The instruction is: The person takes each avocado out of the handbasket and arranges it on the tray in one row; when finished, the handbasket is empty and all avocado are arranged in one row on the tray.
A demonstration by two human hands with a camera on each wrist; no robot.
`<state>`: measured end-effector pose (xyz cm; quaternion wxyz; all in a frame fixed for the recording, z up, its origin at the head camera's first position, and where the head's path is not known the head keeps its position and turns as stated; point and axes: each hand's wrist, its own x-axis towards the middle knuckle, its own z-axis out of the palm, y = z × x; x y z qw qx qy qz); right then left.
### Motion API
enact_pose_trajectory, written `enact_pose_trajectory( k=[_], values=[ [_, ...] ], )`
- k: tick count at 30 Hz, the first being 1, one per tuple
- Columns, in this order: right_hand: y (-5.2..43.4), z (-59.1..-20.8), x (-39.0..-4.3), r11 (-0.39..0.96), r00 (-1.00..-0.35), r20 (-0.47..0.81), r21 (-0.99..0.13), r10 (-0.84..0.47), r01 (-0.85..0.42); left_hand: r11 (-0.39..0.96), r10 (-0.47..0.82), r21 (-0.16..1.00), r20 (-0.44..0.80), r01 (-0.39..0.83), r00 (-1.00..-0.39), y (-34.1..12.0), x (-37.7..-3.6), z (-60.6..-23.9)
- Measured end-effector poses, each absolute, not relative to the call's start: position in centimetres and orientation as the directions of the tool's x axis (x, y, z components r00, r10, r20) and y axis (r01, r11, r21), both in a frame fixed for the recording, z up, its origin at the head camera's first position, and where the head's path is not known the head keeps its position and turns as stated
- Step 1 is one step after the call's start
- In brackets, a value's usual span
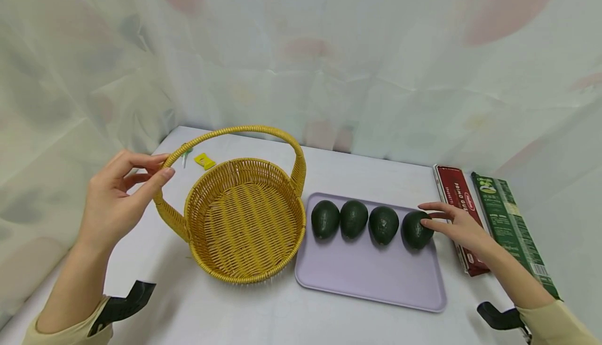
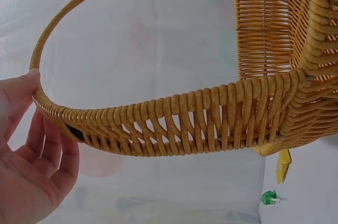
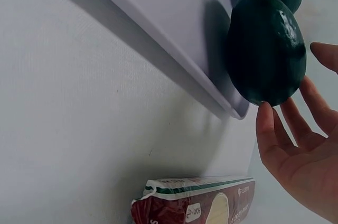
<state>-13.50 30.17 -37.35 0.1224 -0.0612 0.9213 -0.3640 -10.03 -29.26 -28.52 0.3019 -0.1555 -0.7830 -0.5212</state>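
Note:
My left hand pinches the handle of a round yellow wicker basket between thumb and fingers, on the left side of its arch. Nothing lies inside the basket. Four dark green avocados stand in a row on a lilac tray to its right: a left one, a second, a third and the rightmost. My right hand is at the rightmost avocado, thumb right at its end in the right wrist view, index finger stretched out past its far side.
Right of the tray lie a red spaghetti pack and a green pack. Behind the basket are a small yellow wrapped piece and a green-wrapped lollipop. Patterned curtains close off the back and sides of the white table.

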Motion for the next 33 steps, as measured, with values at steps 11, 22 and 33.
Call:
enact_pose_trajectory(
  k=[11, 22, 33],
  values=[
    [30.2, -37.1, -13.1, 0.753, -0.97, -0.17, -0.658, -0.172, -0.018, 0.461, -0.073, 0.697, 0.647, 0.549, -0.759, -29.1, -9.9, -28.3],
    [30.4, -36.9, -12.9, 0.763, -0.977, -0.121, -0.643, -0.178, -0.059, 0.454, -0.081, 0.698, 0.651, 0.553, -0.755, -29.1, -10.0, -28.5],
    [28.3, -36.4, -12.1, 0.777, -0.983, 0.103, -0.601, -0.153, -0.184, 0.606, -0.146, 0.512, 0.824, 0.609, -0.547, -26.5, -9.1, -27.5]
  ],
)
